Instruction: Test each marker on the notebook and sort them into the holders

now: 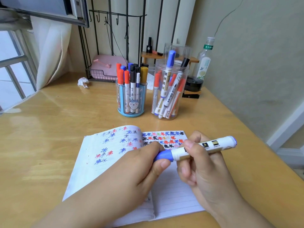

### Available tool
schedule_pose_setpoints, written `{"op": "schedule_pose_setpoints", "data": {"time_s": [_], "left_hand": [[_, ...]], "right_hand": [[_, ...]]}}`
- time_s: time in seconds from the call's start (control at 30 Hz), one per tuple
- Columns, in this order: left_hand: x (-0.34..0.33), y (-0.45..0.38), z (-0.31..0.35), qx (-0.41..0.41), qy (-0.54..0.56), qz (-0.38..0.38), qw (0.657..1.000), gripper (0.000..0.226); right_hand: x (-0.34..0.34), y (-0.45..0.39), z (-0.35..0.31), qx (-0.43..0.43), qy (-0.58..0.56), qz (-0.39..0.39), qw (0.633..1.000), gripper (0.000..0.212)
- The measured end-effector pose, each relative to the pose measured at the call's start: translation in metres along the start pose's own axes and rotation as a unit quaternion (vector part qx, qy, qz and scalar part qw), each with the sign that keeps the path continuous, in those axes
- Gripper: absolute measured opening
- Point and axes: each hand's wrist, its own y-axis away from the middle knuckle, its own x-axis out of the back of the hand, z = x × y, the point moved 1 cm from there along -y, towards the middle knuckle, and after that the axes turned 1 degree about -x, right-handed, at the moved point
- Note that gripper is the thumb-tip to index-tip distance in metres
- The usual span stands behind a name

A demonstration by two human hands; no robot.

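From the head view, both hands work one marker held in the air just above the right page of the open notebook, which lies flat on the tabletop directly in front of the person. The right hand keeps its grip wrapped around the white barrel, thumb on top, so the body stays steady. The left hand pinches the blue cap between thumb and fingers. That split hold suits pulling the cap off or pressing it back on; I cannot tell which.

The marker's long axis runs nearly level, left to right across the notebook, rising slightly toward the right. Its capped end points left, toward the notebook's spine; its blue tail end points right, past the notebook's edge.

Beyond the notebook's far edge stand the two holders, placed within easy reach for sorting: the blue holder at the left, packed with upright markers, and the clear jar just to its right, its markers leaning loosely. The notebook's pages already carry many coloured test stars.
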Motion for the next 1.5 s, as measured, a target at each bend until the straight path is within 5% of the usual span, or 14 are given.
{"op": "schedule_pose_setpoints", "data": {"time_s": [0.3,0.37,0.5,0.57,0.63,0.73,0.83,0.9,0.93,1.0,1.03,1.13,1.27,1.5], "left_hand": [[0.008,-0.006,0.017,0.004,-0.044,-0.011,0.999,0.02],[0.002,-0.006,0.008,0.02,0.034,0.015,0.999,0.025],[0.003,-0.006,-0.004,0.08,-0.039,0.065,0.994,0.024],[0.008,-0.006,-0.007,0.093,-0.009,0.073,0.993,0.024],[0.009,-0.006,-0.009,0.085,-0.017,0.072,0.994,0.027],[0.011,-0.006,-0.005,0.056,-0.065,0.05,0.995,0.028],[0.015,-0.004,-0.002,0.053,-0.062,0.074,0.994,0.022],[0.019,-0.005,0.0,0.124,0.067,0.091,0.986,0.008],[0.021,-0.004,-0.001,0.149,0.115,0.111,0.976,0.005],[0.019,-0.004,-0.006,0.157,0.13,0.141,0.969,0.012],[0.017,-0.003,-0.01,0.151,0.121,0.143,0.971,0.017],[0.012,-0.002,-0.02,0.111,0.026,0.128,0.985,0.027],[0.011,-0.002,-0.024,0.075,0.003,0.133,0.988,0.028],[0.003,-0.001,-0.032,0.087,0.003,0.133,0.987,0.009]], "right_hand": [[-0.007,0.003,0.001,-0.001,-0.054,-0.01,0.998,0.023],[-0.008,0.0,0.002,-0.013,-0.016,-0.012,1.0,0.028],[0.0,-0.003,-0.002,-0.006,0.208,0.009,0.978,0.031],[0.01,-0.001,-0.002,0.086,0.353,0.03,0.931,0.024],[0.014,-0.001,-0.004,0.205,0.501,0.03,0.84,0.009],[0.004,-0.004,0.0,0.27,0.673,-0.023,0.688,0.033],[-0.001,-0.012,-0.001,0.305,0.716,-0.029,0.628,0.02],[0.002,-0.022,-0.018,0.301,0.683,0.016,0.666,0.012],[0.005,-0.032,-0.032,0.273,0.639,0.041,0.718,0.008],[0.014,-0.057,-0.067,0.231,0.527,0.108,0.811,0.008],[0.017,-0.071,-0.087,0.246,0.49,0.154,0.822,0.009],[0.016,-0.118,-0.134,0.294,0.452,0.21,0.816,0.011],[0.008,-0.176,-0.147,0.225,0.454,0.178,0.844,0.017],[-0.012,-0.196,-0.119,0.059,0.638,0.109,0.76,0.031]]}}
